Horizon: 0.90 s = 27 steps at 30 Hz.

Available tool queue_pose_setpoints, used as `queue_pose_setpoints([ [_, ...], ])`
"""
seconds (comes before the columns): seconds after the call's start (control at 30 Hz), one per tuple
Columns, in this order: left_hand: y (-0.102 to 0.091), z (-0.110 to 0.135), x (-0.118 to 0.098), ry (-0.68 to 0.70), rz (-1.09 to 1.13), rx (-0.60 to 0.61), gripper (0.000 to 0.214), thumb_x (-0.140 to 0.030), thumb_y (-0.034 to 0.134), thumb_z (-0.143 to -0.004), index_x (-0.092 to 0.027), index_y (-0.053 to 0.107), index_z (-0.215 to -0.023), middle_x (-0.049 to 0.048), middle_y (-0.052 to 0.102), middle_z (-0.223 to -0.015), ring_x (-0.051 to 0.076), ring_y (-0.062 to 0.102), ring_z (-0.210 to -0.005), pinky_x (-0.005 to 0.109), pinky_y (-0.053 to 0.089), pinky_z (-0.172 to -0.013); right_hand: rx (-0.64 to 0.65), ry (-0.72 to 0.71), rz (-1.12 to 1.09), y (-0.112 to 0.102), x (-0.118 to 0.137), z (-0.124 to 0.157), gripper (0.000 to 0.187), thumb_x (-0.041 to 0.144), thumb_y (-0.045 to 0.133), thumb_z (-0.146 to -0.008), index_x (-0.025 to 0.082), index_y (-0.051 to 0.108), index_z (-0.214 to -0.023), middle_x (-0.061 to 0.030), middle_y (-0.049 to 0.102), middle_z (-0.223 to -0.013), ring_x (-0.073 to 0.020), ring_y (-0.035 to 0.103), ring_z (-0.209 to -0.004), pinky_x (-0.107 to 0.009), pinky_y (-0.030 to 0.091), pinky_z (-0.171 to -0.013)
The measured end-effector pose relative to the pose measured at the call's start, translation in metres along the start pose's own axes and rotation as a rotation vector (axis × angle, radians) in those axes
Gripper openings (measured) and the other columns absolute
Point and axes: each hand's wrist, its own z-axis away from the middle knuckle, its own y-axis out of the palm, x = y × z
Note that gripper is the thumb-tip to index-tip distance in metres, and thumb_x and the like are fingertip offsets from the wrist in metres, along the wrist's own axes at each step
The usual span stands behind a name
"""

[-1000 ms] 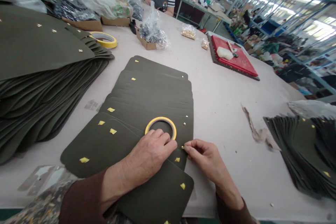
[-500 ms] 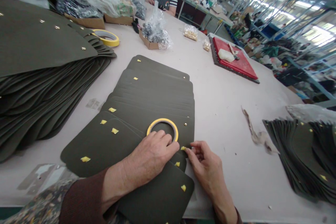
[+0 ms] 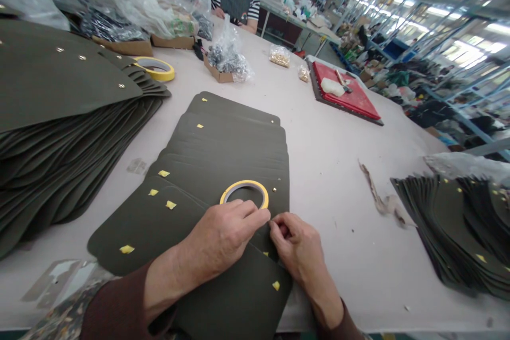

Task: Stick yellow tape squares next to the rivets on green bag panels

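Left hand [image 3: 219, 239], mine: fingers closed on the near rim of one tape roll [image 3: 245, 183], yellow outside, grey within, lying over the panels.

Right hand [image 3: 297, 247], mine: thumb and forefinger drawn together, just beside my left fingertips, at the right edge of the panels. Whether anything sits between them, I cannot tell.

Panels [image 3: 235, 149], dark green, round-cornered: overlapping in a fanned row before me on the table [image 3: 330, 170], the nearest ones under my left forearm.

Tabs [image 3: 171, 205], yellow: several, stuck on the panels, most toward their left side; one near the lower right corner of the closest panel.

Stud [image 3: 274, 189], metal: one, at the panels' right edge, above my right hand.

To the left: a large pile [image 3: 71, 154] of like panels, studs on its top piece; a second roll [image 3: 165, 73], yellow, at its far corner.

To the right: a smaller pile [image 3: 450, 223], yellow bits on it; a crumpled strip [image 3: 386, 204] beside it.

Far side: a red board [image 3: 360, 101]; two bags of gold-coloured pieces [image 3: 279, 57]; a seated person [image 3: 239, 5].
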Motion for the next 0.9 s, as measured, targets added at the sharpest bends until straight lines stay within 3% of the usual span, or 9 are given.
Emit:
queue_pose_setpoints([
  [0.1,-0.002,0.001,0.003,0.027,0.135,-0.112,0.024,-0.016,0.041,-0.097,-0.020,0.053,-0.118,0.0010,0.064,-0.086,0.014,0.062,-0.077,0.024,0.052,-0.071,0.170,-0.025,-0.104,-0.011,0.001,-0.002,0.017,0.019,0.061,-0.083,0.021,0.067,-0.068,0.0027,0.063,-0.062,-0.0121,0.057,-0.055,-0.023,0.041,-0.055],
  [0.17,-0.003,0.002,0.004,0.042,0.150,-0.160,0.035,-0.019,0.042,-0.098,-0.021,0.043,-0.133,0.0016,0.068,-0.092,0.013,0.066,-0.081,0.022,0.054,-0.075,0.109,-0.090,-0.201,-0.018,0.003,-0.002,0.013,0.018,0.060,-0.085,0.021,0.069,-0.078,0.0018,0.066,-0.068,-0.0120,0.059,-0.059,-0.023,0.044,-0.057],
  [0.23,-0.003,0.002,0.003,0.044,0.118,-0.171,0.042,-0.021,0.042,-0.099,-0.022,0.035,-0.140,0.0032,0.070,-0.101,0.014,0.068,-0.088,0.024,0.056,-0.080,-0.051,-0.190,-0.302,-0.021,0.009,-0.002,0.011,0.017,0.059,-0.087,0.021,0.068,-0.092,-0.0001,0.069,-0.077,-0.0124,0.061,-0.066,-0.023,0.047,-0.063],
  [0.3,-0.002,0.002,0.002,0.035,0.092,-0.170,0.041,-0.022,0.042,-0.099,-0.020,0.034,-0.139,0.0051,0.070,-0.109,0.015,0.069,-0.093,0.026,0.057,-0.082,-0.151,-0.313,-0.352,-0.021,0.015,-0.002,0.016,0.014,0.058,-0.088,0.020,0.065,-0.101,-0.0025,0.069,-0.086,-0.0135,0.063,-0.075,-0.024,0.050,-0.070],
  [0.4,0.000,0.002,0.000,0.005,0.091,-0.143,0.036,-0.023,0.043,-0.098,-0.017,0.037,-0.133,0.0060,0.069,-0.109,0.016,0.069,-0.090,0.026,0.057,-0.077,-0.182,-0.477,-0.309,-0.016,0.021,-0.005,0.019,0.008,0.056,-0.088,0.019,0.064,-0.102,-0.0062,0.069,-0.093,-0.0156,0.064,-0.085,-0.027,0.052,-0.077],
  [0.57,-0.002,0.004,-0.003,-0.013,0.113,-0.056,0.015,-0.017,0.040,-0.098,-0.020,0.049,-0.110,0.0009,0.066,-0.090,0.016,0.066,-0.080,0.028,0.055,-0.071,-0.264,-0.587,-0.188,-0.005,0.021,-0.009,0.017,0.003,0.053,-0.085,0.018,0.061,-0.089,-0.0051,0.068,-0.078,-0.0155,0.063,-0.072,-0.026,0.052,-0.067],
  [0.77,-0.005,0.002,-0.004,-0.077,0.077,-0.008,0.014,-0.016,0.042,-0.096,-0.021,0.054,-0.095,-0.0012,0.059,-0.078,0.016,0.061,-0.070,0.025,0.048,-0.062,-0.374,-0.523,-0.145,-0.001,0.026,-0.006,0.016,0.006,0.053,-0.083,0.019,0.062,-0.081,-0.0016,0.066,-0.068,-0.0128,0.062,-0.060,-0.023,0.048,-0.059],
  [0.9,-0.002,0.000,-0.004,-0.018,0.023,-0.063,0.019,-0.014,0.041,-0.095,-0.020,0.054,-0.084,-0.0011,0.054,-0.074,0.014,0.055,-0.063,0.024,0.043,-0.056,-0.252,-0.221,-0.344,-0.001,0.030,-0.003,0.012,0.013,0.056,-0.080,0.019,0.064,-0.074,0.0016,0.063,-0.061,-0.0101,0.057,-0.051,-0.021,0.045,-0.051],
])
